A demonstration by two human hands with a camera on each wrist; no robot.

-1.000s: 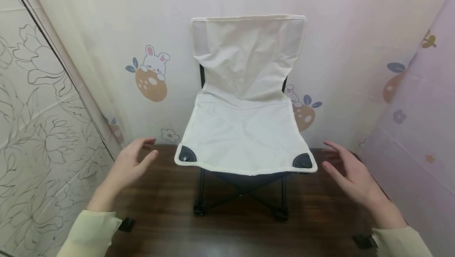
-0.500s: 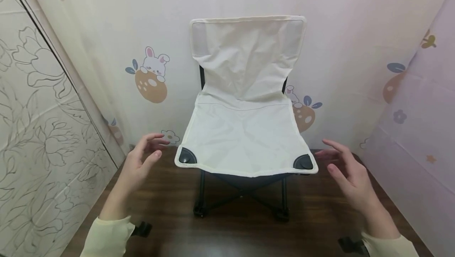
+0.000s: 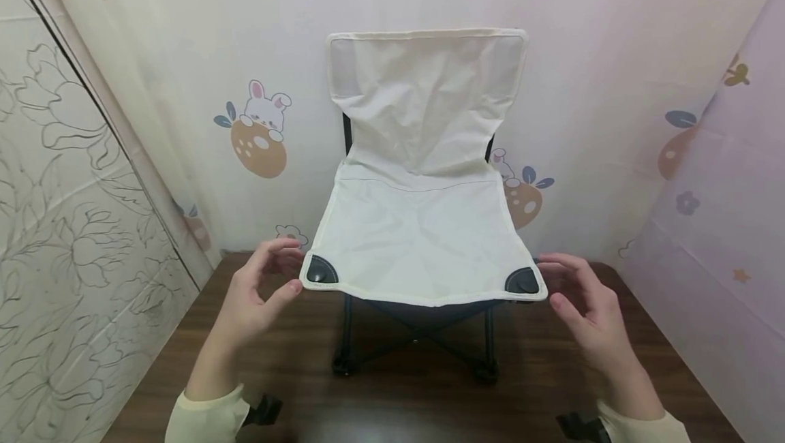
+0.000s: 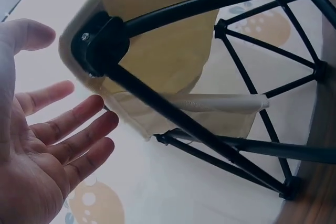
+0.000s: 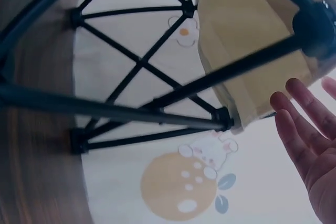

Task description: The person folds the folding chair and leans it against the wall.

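Observation:
A folding camp chair (image 3: 417, 232) with cream fabric and a black tube frame stands unfolded in the head view. Black patches (image 3: 321, 270) mark its front seat corners. My left hand (image 3: 254, 293) is beside the front left corner, fingers spread and loosely bent, holding nothing. On the other side my right hand (image 3: 589, 313) hovers close to the front right corner, also holding nothing. The left wrist view shows the left palm (image 4: 42, 166) facing the corner joint (image 4: 100, 43). In the right wrist view the right fingers (image 5: 302, 129) lie just below the other corner joint (image 5: 315, 27).
The chair's feet (image 3: 345, 363) stand on a dark brown wooden surface (image 3: 392, 409). A pale curtain (image 3: 184, 75) printed with rabbits hangs behind it. A flower-line panel (image 3: 80, 245) is at left, and a pinkish cloth (image 3: 724, 259) at right.
Both hands have moved inward toward the front corners of the chair seat, the left one rightward and the right one leftward. The chair has stayed in place.

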